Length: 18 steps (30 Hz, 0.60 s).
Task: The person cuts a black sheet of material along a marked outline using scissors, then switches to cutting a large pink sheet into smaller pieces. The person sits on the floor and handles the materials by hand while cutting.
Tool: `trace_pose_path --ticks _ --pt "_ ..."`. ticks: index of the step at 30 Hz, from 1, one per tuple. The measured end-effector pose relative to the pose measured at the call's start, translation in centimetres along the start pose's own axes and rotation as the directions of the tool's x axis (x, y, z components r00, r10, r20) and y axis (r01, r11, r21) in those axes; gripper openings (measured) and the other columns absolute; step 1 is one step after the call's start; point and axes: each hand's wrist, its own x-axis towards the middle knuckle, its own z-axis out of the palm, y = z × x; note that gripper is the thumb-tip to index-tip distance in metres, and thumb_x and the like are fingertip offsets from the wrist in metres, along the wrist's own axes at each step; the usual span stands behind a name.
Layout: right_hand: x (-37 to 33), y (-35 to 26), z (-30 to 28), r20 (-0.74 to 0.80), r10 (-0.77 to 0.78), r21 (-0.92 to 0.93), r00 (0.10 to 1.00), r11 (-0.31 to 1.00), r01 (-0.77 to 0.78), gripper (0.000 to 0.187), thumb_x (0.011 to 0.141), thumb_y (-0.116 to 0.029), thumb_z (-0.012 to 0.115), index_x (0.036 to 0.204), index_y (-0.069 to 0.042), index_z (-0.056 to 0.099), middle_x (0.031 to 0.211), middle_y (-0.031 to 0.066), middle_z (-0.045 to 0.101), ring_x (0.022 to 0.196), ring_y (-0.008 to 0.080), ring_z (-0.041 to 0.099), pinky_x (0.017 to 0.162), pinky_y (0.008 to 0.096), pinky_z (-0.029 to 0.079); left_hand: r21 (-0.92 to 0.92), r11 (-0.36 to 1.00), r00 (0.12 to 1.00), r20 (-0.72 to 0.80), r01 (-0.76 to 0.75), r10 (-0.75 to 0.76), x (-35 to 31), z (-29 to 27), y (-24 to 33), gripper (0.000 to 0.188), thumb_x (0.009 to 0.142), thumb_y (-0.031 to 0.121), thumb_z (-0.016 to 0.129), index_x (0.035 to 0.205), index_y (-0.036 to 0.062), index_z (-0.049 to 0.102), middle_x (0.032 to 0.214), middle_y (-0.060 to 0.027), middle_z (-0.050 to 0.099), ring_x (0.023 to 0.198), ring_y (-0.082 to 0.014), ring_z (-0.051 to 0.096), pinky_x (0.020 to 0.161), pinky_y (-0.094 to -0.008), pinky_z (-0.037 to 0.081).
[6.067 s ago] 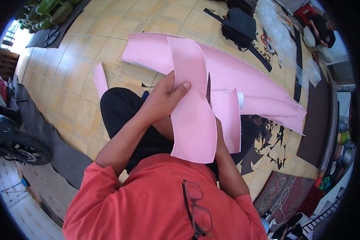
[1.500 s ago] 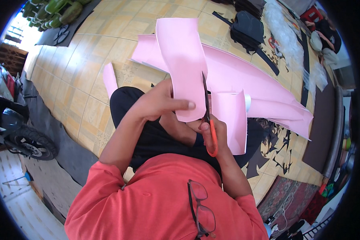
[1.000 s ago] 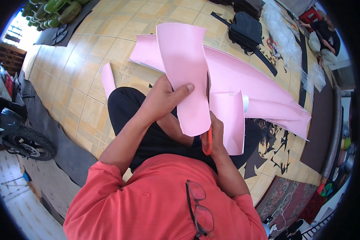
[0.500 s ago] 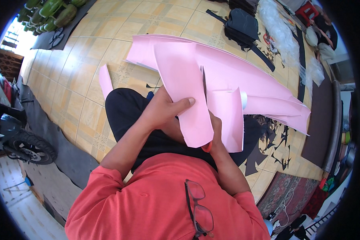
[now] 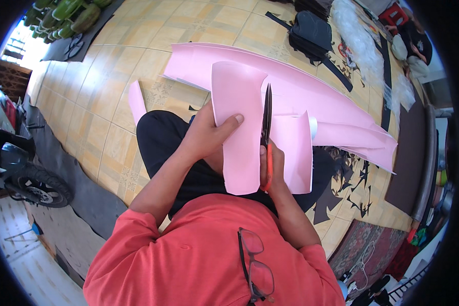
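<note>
Over my lap, my left hand (image 5: 210,133) grips a long pink sheet piece (image 5: 238,163) along its left side, thumb on top and fingers behind. My right hand (image 5: 273,166) is closed on a pair of scissors (image 5: 268,122) with orange-red handles. Their dark blades point away from me along the right edge of the piece and look nearly closed. A second pink piece (image 5: 297,176), curved, lies on my right leg, partly behind my right hand. Beyond my knees a large pink sheet (image 5: 336,102) spreads across the tiles, its edges curled up.
A narrow pink strip (image 5: 136,102) lies left of my knee. Dark scraps (image 5: 359,199) litter the floor at right. Farther off are a black backpack (image 5: 311,35), clear plastic wrap (image 5: 359,46) and another seated person (image 5: 415,43). A motorcycle wheel (image 5: 42,186) stands at left.
The pink piece has turned more upright and its top has shifted right and nearer. The scissors, mostly hidden behind it before, now show fully beside its right edge.
</note>
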Motion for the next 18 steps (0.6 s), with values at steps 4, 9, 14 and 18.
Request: trace_pose_path --ticks 4,9,14,18 --pt "1.2 -1.3 -1.0 0.058 -0.001 -0.124 0.998 0.992 0.008 0.02 0.095 -0.017 0.054 0.092 0.002 0.049 0.07 0.0159 0.055 0.063 0.0268 0.057 0.061 0.037 0.046 0.027 1.0 0.999 0.048 0.012 -0.013 -0.5 -0.2 0.2 0.032 0.089 0.015 0.065 0.114 -0.0034 0.058 0.101 -0.0086 0.066 0.092 -0.013 0.061 0.08 -0.0288 0.05" --pt "1.6 -1.9 -1.1 0.017 -0.146 -0.176 0.989 0.973 0.147 0.024 0.095 -0.021 0.055 0.086 0.0 0.047 0.067 0.0146 0.054 0.06 0.0252 0.055 0.058 0.036 0.045 0.037 0.998 0.991 0.126 0.043 -0.048 -0.6 -0.7 0.4 0.035 0.089 0.017 0.067 0.116 -0.0029 0.057 0.101 -0.0087 0.065 0.092 -0.0132 0.061 0.08 -0.0292 0.05" --pt "1.1 -1.5 -1.7 0.089 -0.045 -0.145 0.995 0.988 0.058 0.027 0.095 -0.022 0.057 0.08 -0.001 0.048 0.059 0.0119 0.05 0.053 0.0221 0.051 0.052 0.0353 0.042 0.058 0.997 0.99 0.133 0.045 -0.053 -0.7 -1.2 -0.2 0.035 0.089 0.019 0.067 0.114 -0.0026 0.058 0.099 -0.0077 0.065 0.09 -0.0127 0.06 0.078 -0.0291 0.05" --pt "0.6 -1.7 -2.2 0.137 0.102 -0.163 0.985 0.984 -0.079 0.03 0.096 -0.025 0.056 0.078 -0.001 0.049 0.06 0.0121 0.051 0.054 0.0206 0.051 0.053 0.0342 0.042 0.046 0.995 0.98 0.174 0.087 -0.094 -0.6 -1.8 -0.2 0.035 0.089 0.019 0.067 0.114 -0.0026 0.058 0.096 -0.007 0.065 0.088 -0.0123 0.06 0.077 -0.0289 0.05"
